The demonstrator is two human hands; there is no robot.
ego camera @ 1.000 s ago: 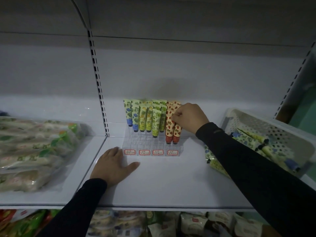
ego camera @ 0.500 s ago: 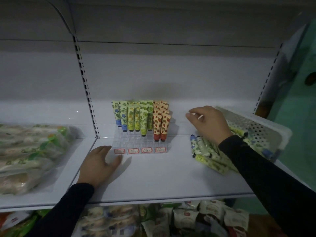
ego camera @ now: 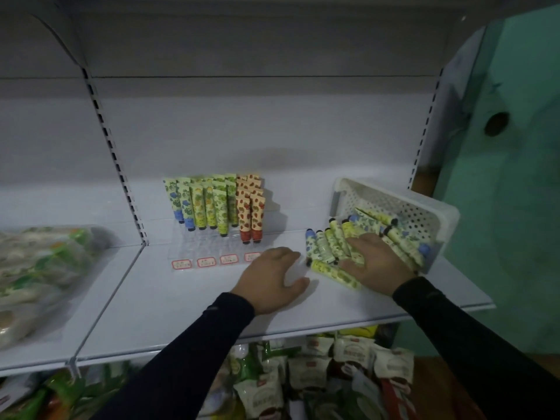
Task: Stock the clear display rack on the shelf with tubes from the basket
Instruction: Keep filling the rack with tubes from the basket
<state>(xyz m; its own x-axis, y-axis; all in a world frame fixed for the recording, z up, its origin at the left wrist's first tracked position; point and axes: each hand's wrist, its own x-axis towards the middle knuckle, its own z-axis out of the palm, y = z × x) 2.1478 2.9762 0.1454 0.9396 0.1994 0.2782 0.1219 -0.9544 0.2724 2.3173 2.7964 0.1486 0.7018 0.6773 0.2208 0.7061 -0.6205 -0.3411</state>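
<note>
The clear display rack stands at the back of the white shelf, holding upright tubes in rows: blue-capped, green and red-patterned. To its right a white perforated basket lies tipped on its side, and loose tubes spill out of it onto the shelf. My right hand lies flat on the spilled tubes with fingers spread. My left hand rests palm down on the shelf between the rack and the pile, holding nothing.
Bagged goods in clear wrap fill the shelf section to the left, past a slotted upright. Packaged snacks sit on the shelf below. A green wall borders the right side.
My right hand went from the red tubes in the rack to the tube pile by the basket and now lies flat on it. My left hand slid right, from the rack's left corner toward the pile.
</note>
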